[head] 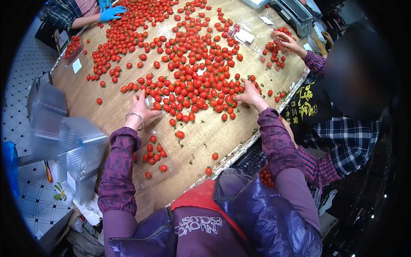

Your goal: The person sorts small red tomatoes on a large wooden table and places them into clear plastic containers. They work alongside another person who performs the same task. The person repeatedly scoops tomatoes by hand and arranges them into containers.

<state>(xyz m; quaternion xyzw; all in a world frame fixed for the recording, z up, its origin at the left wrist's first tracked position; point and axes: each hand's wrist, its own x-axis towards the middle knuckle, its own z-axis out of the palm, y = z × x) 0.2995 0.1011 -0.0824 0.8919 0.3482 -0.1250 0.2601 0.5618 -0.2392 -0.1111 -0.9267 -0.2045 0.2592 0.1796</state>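
Red cherry tomatoes point(192, 82) with green stems spread in a loose heap over the wooden tabletop point(231, 135). At the heap's near left edge is my left hand point(143, 107), thumb and fingers apart, a bracelet on the wrist. A small clear object point(149, 102) shows partly by its fingers; I cannot tell what it is. My right hand point(252, 95) reaches in from the right with thumb and fingers apart, its fingertips beside tomatoes. Several tomatoes lie in an open clear plastic container point(143, 182) below my left hand.
Nested clear plastic containers point(78, 144) stand at the left edge. A co-worker's hand point(289, 43) hovers over tomatoes at the right; another person's blue-gloved hand point(112, 13) touches the far heap. Beyond lie an open plastic container point(231, 32) and a scale point(293, 16).
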